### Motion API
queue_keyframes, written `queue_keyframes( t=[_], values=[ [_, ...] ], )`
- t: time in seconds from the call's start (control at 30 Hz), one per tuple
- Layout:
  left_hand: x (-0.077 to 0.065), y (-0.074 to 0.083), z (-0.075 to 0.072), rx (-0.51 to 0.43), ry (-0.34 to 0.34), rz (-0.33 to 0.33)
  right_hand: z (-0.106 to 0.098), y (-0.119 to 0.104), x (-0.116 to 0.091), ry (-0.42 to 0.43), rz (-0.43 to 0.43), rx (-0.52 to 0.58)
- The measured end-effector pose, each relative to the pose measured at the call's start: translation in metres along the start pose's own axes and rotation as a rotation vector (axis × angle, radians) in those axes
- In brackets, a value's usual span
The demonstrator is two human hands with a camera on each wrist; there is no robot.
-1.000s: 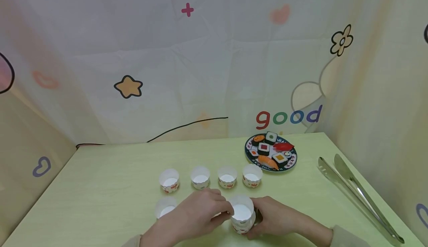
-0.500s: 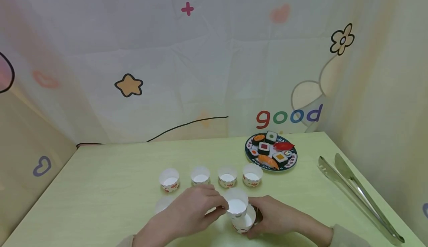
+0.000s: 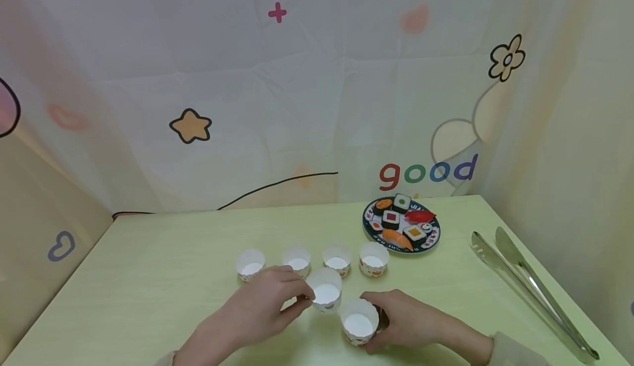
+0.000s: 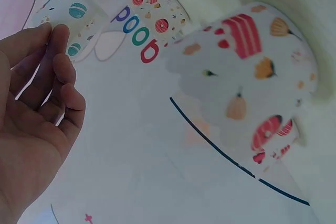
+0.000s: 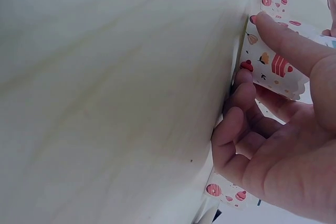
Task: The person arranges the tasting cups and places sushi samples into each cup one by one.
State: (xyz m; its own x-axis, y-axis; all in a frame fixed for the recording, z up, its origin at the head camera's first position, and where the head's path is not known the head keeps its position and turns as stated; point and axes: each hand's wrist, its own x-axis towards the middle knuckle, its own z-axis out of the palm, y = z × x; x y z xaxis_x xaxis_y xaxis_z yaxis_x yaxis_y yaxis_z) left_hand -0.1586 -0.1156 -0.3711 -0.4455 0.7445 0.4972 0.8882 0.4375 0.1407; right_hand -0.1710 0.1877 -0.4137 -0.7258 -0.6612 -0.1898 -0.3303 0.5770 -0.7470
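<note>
The person's left hand, fingertips nearly meeting the thumb, pinches the rim of a short, round white paper cup with a wavy edge, at lower centre of the frame; the left wrist view shows its other fingers loosely bent and teal round motifs on the cup. The right hand, spread to the cup's width, grips a second white paper cup, printed with red cake slices, just right of and below the first.

Both cups have their mouths facing up toward the head camera and their axes close to upright; in the left wrist view the first one's axis slants across the upper left. Whether its base touches the table, a pale yellow-green surface, I cannot tell.

Behind the hands, a row of four white paper cups stands mouth up at the centre of the frame, the leftmost partly covered by the left hand. Right of centre is a dark round plate bearing colourful sushi pieces; silver metal tongs lie slanting down toward the lower right corner.
</note>
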Motion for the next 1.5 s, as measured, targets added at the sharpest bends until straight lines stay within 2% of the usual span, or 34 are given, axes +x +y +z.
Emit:
queue_keyframes(
  t=[0.3, 0.73, 1.5],
  values=[
    [-0.013, -0.008, -0.002, 0.018, -0.027, -0.037, 0.0, -0.003, -0.001, 0.005, 0.032, -0.021],
    [-0.021, -0.012, -0.005, 0.047, -0.147, -0.093, 0.0, -0.003, -0.002, 0.005, 0.013, -0.013],
    [-0.024, -0.017, -0.003, 0.046, -0.258, -0.142, -0.001, -0.003, 0.001, -0.004, 0.043, -0.003]
  ],
)
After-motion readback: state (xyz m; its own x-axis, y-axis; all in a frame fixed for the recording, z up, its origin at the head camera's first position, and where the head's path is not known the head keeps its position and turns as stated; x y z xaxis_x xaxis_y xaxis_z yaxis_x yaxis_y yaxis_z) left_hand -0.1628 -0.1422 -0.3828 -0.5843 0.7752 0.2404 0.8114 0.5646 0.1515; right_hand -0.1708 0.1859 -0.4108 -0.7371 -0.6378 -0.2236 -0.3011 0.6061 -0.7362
